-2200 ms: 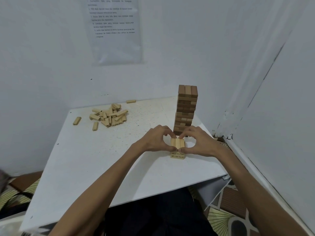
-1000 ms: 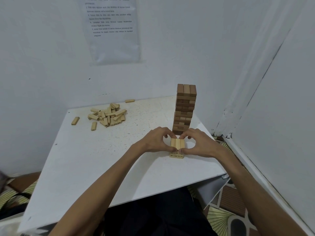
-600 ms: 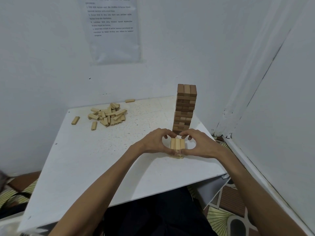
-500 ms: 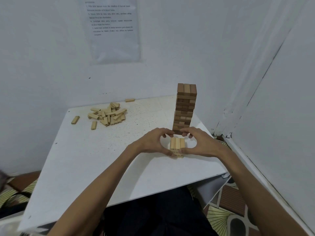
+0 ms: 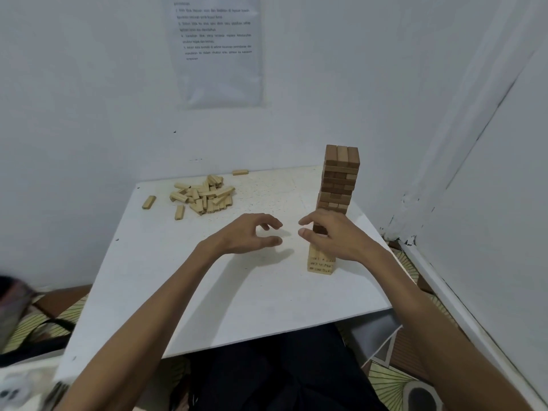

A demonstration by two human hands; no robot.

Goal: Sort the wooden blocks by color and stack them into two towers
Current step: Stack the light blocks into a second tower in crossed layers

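Room: white corner walls, with a printed sheet (image 5: 218, 48) taped up behind.
Surface: I see a speckled white surface (image 5: 237, 292) set into the corner.
Dark: the dark tower (image 5: 339, 176) stands tall and upright at the far right.
Left: the left hand (image 5: 249, 235) is released, fingers loosely curved, and hovers apart from the stacks.
Right: the right hand (image 5: 335, 235) is relaxed and grasps nothing.
Light: the light tower (image 5: 321, 262) is short and sits just in front of the dark one, its top hidden behind the right hand. I cannot tell whether they touch.
Loose: a pile of pale blocks (image 5: 204, 194) lies far left.
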